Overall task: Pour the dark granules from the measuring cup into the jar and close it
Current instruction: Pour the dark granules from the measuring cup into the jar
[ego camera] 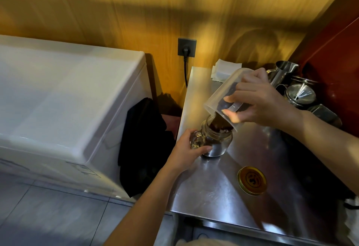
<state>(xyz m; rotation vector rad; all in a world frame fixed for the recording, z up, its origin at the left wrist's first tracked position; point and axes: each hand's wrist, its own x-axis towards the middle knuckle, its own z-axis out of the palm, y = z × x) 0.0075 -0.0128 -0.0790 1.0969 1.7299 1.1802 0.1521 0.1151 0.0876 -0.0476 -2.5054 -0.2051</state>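
Note:
A clear glass jar with a side handle stands upright on the steel table. My left hand grips the jar at its handle side. My right hand holds a translucent plastic measuring cup tipped steeply, its rim over the jar's mouth. Dark granules slide out of the cup into the jar, and some lie at the jar's bottom. A gold lid rests flat on the table to the right and nearer to me than the jar.
Steel pitchers and a funnel crowd the table's back right corner. Folded white paper lies at the back edge. A white chest freezer stands to the left, a dark cloth hanging in the gap. A plug sits in the wall socket.

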